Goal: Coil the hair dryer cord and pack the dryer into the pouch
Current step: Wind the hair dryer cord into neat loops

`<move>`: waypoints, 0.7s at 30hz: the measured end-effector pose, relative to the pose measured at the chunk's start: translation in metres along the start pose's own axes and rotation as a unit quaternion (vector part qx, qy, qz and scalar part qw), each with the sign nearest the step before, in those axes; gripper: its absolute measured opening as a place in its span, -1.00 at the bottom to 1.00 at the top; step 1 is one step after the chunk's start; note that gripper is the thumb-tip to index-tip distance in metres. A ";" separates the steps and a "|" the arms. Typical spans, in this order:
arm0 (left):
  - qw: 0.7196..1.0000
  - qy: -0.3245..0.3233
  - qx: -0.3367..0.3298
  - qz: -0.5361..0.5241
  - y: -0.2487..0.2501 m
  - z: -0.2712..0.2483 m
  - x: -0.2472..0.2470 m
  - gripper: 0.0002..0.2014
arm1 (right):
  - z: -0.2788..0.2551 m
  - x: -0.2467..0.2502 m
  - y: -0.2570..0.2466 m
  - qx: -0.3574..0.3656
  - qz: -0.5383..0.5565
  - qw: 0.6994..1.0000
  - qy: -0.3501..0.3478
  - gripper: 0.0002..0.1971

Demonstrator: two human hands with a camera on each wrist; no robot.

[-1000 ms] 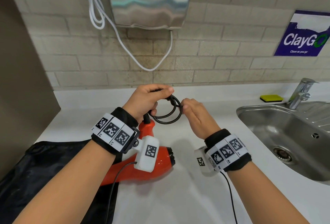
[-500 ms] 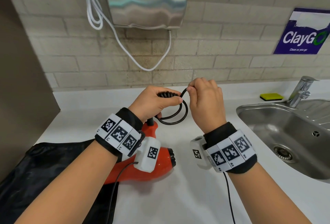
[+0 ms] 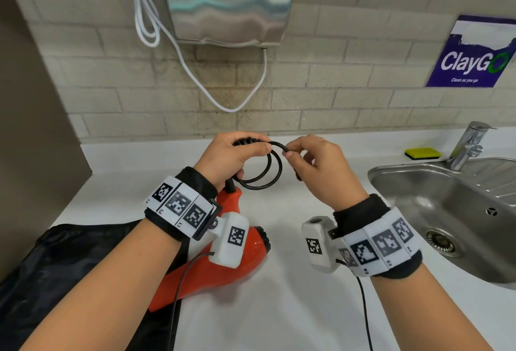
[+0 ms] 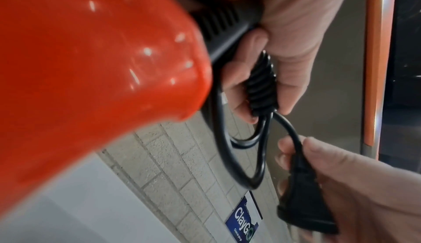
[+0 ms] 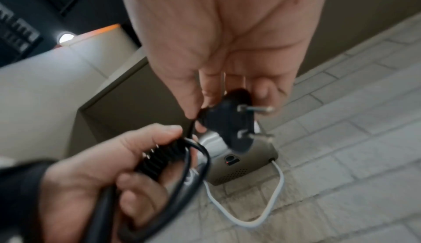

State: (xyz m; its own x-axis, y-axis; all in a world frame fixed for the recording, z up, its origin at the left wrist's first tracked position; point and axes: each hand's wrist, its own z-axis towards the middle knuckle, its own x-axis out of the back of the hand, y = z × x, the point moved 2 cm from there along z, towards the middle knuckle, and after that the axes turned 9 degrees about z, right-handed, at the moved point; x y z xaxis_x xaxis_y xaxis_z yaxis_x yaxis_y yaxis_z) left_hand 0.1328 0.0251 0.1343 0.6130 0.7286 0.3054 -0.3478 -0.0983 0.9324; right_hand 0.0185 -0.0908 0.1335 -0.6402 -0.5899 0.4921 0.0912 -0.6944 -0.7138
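An orange-red hair dryer (image 3: pixel 195 264) lies on the white counter (image 3: pixel 279 308), its rear end on the black pouch (image 3: pixel 55 267). Its black cord (image 3: pixel 262 171) is wound into small loops above the handle. My left hand (image 3: pixel 237 155) grips the coil where the turns bunch together (image 4: pixel 262 88). My right hand (image 3: pixel 315 160) pinches the cord's end at the black two-pin plug (image 5: pixel 225 122), just right of the coil. The dryer's handle (image 4: pixel 91 57) fills the left wrist view.
A steel sink (image 3: pixel 452 211) with a tap (image 3: pixel 469 144) lies at the right, a yellow sponge (image 3: pixel 423 152) behind it. On the tiled wall hang a steel hand dryer (image 3: pixel 227 1), with a white cable (image 3: pixel 195 76), and a blue sign (image 3: pixel 474 54).
My right hand has carried the cord's end up over the coil and down to its right side, adding a turn. My left hand keeps its grip on the coil.
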 end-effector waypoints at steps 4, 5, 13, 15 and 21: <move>1.000 -0.007 -0.009 0.019 0.000 0.000 -0.002 -0.92 | -0.003 0.002 -0.010 -0.097 0.167 0.976 -0.097 -0.90; 1.000 -0.005 -0.010 0.017 0.000 0.000 -0.002 -0.93 | -0.003 0.002 -0.011 -0.113 0.211 0.963 -0.122 -0.85; 0.999 -0.023 -0.018 -0.020 0.000 -0.003 -0.011 -0.92 | -0.001 -0.013 -0.008 -0.123 0.371 0.917 -0.079 -0.72; 1.000 -0.019 -0.015 -0.017 -0.001 -0.002 -0.011 -0.90 | -0.002 -0.019 -0.005 -0.101 0.344 0.933 -0.034 -0.73; 1.000 -0.008 -0.002 -0.022 -0.001 -0.002 -0.007 -0.93 | -0.005 -0.030 0.003 0.039 0.047 0.996 0.066 -0.79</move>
State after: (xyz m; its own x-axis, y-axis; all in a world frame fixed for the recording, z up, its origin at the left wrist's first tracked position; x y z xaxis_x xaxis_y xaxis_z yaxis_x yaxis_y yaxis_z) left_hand 0.1273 0.0211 0.1309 0.6398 0.7206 0.2670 -0.3222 -0.0639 0.9445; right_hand 0.0341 -0.0727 0.1144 -0.7199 -0.5984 0.3517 0.2110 -0.6713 -0.7105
